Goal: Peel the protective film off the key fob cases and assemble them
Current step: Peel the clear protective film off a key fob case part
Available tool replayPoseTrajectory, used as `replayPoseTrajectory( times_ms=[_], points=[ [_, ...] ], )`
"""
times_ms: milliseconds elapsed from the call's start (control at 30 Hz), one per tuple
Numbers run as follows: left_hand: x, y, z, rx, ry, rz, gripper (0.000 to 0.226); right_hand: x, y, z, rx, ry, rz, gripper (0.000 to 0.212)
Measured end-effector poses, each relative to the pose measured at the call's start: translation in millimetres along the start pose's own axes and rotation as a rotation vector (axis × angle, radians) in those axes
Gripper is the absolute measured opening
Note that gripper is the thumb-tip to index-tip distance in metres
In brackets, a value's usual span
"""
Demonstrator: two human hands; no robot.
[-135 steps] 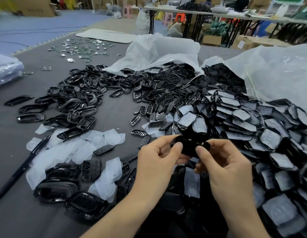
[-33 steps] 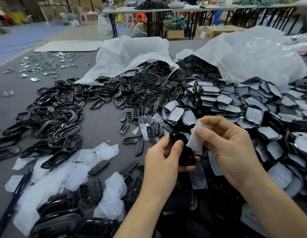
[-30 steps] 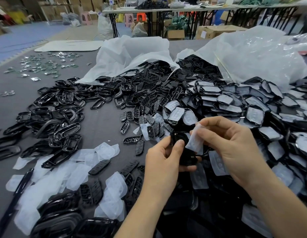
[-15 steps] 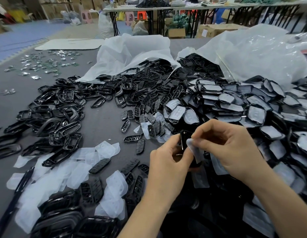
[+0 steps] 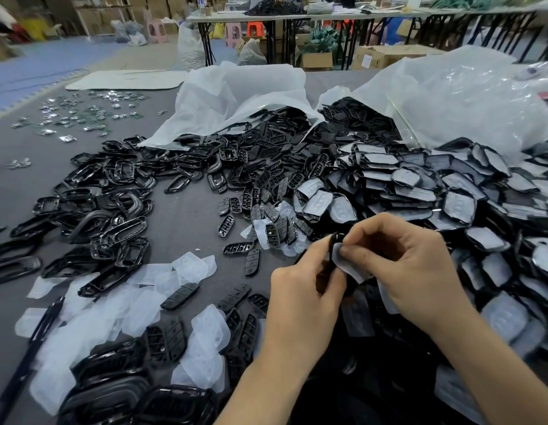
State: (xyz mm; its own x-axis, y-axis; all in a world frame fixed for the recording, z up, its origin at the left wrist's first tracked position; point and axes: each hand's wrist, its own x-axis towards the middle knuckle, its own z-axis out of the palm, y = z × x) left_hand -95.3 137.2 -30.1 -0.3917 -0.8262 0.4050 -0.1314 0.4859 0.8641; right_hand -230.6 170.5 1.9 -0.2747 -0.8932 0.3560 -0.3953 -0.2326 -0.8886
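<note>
Black fob case [image 5: 332,245] in curled grip of left hand [image 5: 300,302], translucent film [image 5: 348,266] pinched by right hand [image 5: 420,271]

Soft, even indoor light is falling from above, leaving the grey desk [image 5: 180,222] moderately bright and the shadows faint. Small white highlights are glinting on the glossy black frames [image 5: 119,231] at left, and glare is streaking the clear plastic bag [image 5: 469,96] at upper right. The area below the left hand [image 5: 300,302] and right hand [image 5: 420,271], at bottom centre, is sinking into near-black with little detail. Wide-angle distortion is bending the folding tables [image 5: 297,16] along the top edge and stretching the corners. The pen [image 5: 36,342] at lower left is smearing out of focus, and the far background is blurring too.
</note>
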Motion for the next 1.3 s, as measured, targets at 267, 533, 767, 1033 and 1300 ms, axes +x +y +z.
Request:
replayPoseTrajectory(
  times_ms=[267,533,767,1033,1300],
  points=[
    [2.3,2.1,-2.2,0.115,0.001,0.075,0.036,1.8,-3.2,-3.6,0.105,-0.023,0.069,0.026],
    [-0.1,12.7,-0.3,-0.433,-0.172,-0.195,0.037,4.8,-3.8,-4.2,0.280,-0.047,0.242,0.027],
    [3.4,14.3,-3.2,-0.796,-0.246,-0.391,0.041,1.3,-3.7,-2.2,0.258,-0.085,0.259,0.028],
    [2.5,15.7,-1.8,-0.683,-0.214,-0.328,0.037,0.2,-5.2,0.5,0.234,-0.029,0.182,0.031],
    [2.5,19.2,-2.9,-0.680,-0.260,-0.340,0.037,0.5,-3.4,0.7,0.219,-0.016,0.186,0.021]
  ],
)
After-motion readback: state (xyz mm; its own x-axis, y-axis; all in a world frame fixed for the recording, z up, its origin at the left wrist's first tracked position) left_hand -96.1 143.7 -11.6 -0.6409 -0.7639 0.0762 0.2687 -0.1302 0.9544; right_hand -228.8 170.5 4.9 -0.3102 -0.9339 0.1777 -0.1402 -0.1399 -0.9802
